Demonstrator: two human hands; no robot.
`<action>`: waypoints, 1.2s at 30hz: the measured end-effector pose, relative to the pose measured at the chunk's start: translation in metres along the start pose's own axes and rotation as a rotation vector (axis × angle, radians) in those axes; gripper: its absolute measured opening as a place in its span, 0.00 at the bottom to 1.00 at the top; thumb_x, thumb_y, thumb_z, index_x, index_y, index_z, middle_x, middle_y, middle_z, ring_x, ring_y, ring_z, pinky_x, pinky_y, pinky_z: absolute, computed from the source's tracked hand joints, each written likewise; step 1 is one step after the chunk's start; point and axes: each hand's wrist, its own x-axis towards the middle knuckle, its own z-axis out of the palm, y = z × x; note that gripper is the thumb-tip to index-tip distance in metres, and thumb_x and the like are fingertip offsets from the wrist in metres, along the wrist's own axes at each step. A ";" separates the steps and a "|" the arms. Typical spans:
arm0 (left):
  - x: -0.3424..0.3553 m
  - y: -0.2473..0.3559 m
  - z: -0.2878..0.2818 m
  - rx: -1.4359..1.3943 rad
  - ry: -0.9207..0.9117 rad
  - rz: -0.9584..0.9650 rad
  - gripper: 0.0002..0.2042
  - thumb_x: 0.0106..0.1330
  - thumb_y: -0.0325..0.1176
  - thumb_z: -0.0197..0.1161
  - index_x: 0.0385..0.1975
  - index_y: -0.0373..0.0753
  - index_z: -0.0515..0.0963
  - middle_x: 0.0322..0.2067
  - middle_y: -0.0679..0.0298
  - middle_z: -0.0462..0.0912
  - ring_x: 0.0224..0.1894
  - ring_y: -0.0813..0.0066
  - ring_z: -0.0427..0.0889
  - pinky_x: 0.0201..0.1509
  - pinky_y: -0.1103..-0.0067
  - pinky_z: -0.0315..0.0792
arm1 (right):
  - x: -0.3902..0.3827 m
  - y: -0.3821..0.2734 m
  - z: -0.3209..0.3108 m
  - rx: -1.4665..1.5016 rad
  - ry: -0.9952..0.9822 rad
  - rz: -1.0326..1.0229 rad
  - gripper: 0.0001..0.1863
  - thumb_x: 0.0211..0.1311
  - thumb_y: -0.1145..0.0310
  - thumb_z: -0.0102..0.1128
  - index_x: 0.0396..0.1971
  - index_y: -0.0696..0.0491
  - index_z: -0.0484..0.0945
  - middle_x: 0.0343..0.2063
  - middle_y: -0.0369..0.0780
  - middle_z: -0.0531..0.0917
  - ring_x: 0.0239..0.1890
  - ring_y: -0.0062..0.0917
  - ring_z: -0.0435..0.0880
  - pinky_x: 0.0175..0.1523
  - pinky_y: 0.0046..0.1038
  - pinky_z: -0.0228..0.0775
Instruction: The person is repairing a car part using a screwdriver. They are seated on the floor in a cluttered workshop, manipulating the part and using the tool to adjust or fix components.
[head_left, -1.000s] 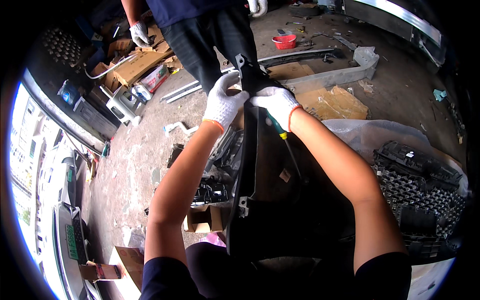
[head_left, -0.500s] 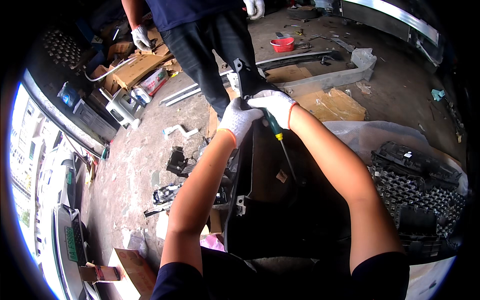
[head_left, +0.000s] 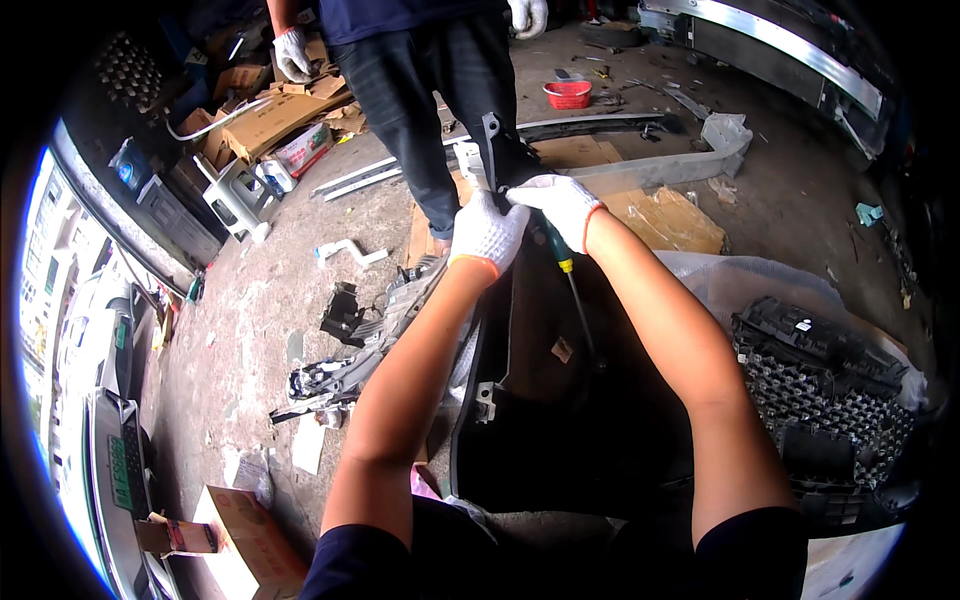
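Cardboard boxes lie flattened at the far left edge of the concrete floor, beside a small white stool. Nearer the middle, broken black plastic pieces are scattered on the floor, and a co-worker's dark trouser legs stand just behind them. The left hand, in a white knit glove, has its fingers closed over the upper edge of a large black plastic panel that stands upright between the person's arms. The right hand, gloved the same, is wrapped round the handle of a green-and-yellow screwdriver, whose shaft runs down along the panel's inner face. The panel looks light for its bulk but springy and awkward (likely to flex if gripped at one corner), so the stiffer moulded rim near the top seems the sound place to hold. To the right lies a black honeycomb grille on clear plastic sheeting, with a red bowl far beyond.
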 end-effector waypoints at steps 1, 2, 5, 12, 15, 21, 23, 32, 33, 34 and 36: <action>0.001 0.000 0.000 0.012 0.005 -0.010 0.26 0.58 0.49 0.62 0.38 0.25 0.78 0.34 0.40 0.83 0.41 0.48 0.84 0.48 0.66 0.75 | 0.001 -0.001 0.000 -0.011 0.004 0.000 0.10 0.63 0.63 0.65 0.37 0.55 0.82 0.28 0.38 0.82 0.22 0.23 0.77 0.23 0.26 0.67; 0.001 0.000 0.000 0.023 0.009 -0.020 0.26 0.58 0.49 0.62 0.37 0.24 0.78 0.34 0.39 0.83 0.41 0.46 0.84 0.48 0.66 0.75 | 0.002 0.000 -0.001 -0.018 0.003 0.000 0.10 0.63 0.63 0.65 0.37 0.55 0.82 0.27 0.38 0.82 0.22 0.23 0.77 0.23 0.26 0.67; 0.005 0.001 0.002 0.021 0.055 -0.016 0.27 0.58 0.50 0.61 0.36 0.24 0.78 0.34 0.38 0.83 0.41 0.45 0.83 0.47 0.65 0.75 | 0.006 0.003 -0.003 -0.032 -0.002 -0.003 0.10 0.63 0.63 0.65 0.37 0.55 0.82 0.26 0.37 0.82 0.21 0.23 0.77 0.23 0.26 0.67; 0.005 -0.004 0.005 0.014 0.070 -0.029 0.26 0.58 0.49 0.60 0.36 0.25 0.78 0.33 0.38 0.82 0.42 0.44 0.83 0.48 0.64 0.75 | 0.005 -0.003 -0.001 -0.137 0.008 -0.013 0.11 0.63 0.62 0.66 0.35 0.56 0.83 0.24 0.37 0.82 0.18 0.20 0.75 0.22 0.25 0.65; 0.003 -0.003 0.002 0.010 0.069 -0.031 0.24 0.58 0.47 0.60 0.36 0.25 0.78 0.33 0.38 0.82 0.42 0.43 0.83 0.49 0.64 0.75 | 0.000 -0.028 0.003 -0.363 0.123 -0.081 0.14 0.59 0.59 0.69 0.31 0.57 0.83 0.22 0.35 0.80 0.17 0.19 0.74 0.21 0.25 0.67; 0.001 -0.002 0.002 -0.024 0.074 -0.012 0.24 0.57 0.46 0.59 0.36 0.25 0.78 0.33 0.37 0.83 0.41 0.43 0.83 0.50 0.63 0.75 | 0.000 -0.060 -0.006 -0.721 0.244 -0.211 0.16 0.56 0.61 0.69 0.37 0.58 0.86 0.24 0.39 0.84 0.20 0.21 0.79 0.25 0.25 0.73; 0.004 -0.005 0.006 -0.032 0.064 -0.043 0.24 0.57 0.47 0.59 0.36 0.25 0.78 0.33 0.37 0.83 0.42 0.43 0.83 0.50 0.64 0.75 | 0.006 -0.034 -0.017 -0.697 0.246 -0.159 0.15 0.57 0.61 0.68 0.36 0.59 0.85 0.24 0.39 0.84 0.20 0.22 0.80 0.25 0.26 0.73; 0.009 -0.007 0.005 0.035 0.069 -0.022 0.25 0.57 0.47 0.61 0.40 0.27 0.79 0.35 0.39 0.84 0.44 0.45 0.84 0.51 0.65 0.75 | 0.005 0.020 -0.096 -1.357 0.250 0.232 0.25 0.56 0.51 0.64 0.41 0.61 0.84 0.42 0.49 0.86 0.44 0.38 0.86 0.48 0.37 0.75; 0.006 -0.004 0.004 0.036 0.070 -0.030 0.25 0.57 0.47 0.61 0.41 0.27 0.79 0.35 0.39 0.84 0.44 0.46 0.84 0.51 0.66 0.75 | -0.002 0.035 -0.107 -1.388 0.230 0.328 0.27 0.54 0.50 0.65 0.42 0.61 0.84 0.45 0.50 0.86 0.49 0.41 0.85 0.53 0.38 0.74; 0.008 -0.006 0.005 0.057 0.057 -0.022 0.25 0.58 0.48 0.61 0.42 0.28 0.79 0.37 0.39 0.84 0.45 0.45 0.84 0.52 0.66 0.75 | -0.006 0.059 -0.123 -1.379 0.174 0.438 0.27 0.52 0.51 0.66 0.43 0.60 0.85 0.45 0.49 0.86 0.49 0.39 0.85 0.54 0.36 0.74; 0.007 -0.007 0.003 0.078 0.049 -0.017 0.26 0.58 0.49 0.62 0.44 0.28 0.79 0.39 0.40 0.84 0.47 0.46 0.83 0.53 0.66 0.74 | -0.021 0.086 -0.133 -1.325 0.009 0.629 0.27 0.53 0.55 0.68 0.50 0.56 0.82 0.44 0.46 0.86 0.44 0.36 0.85 0.47 0.37 0.76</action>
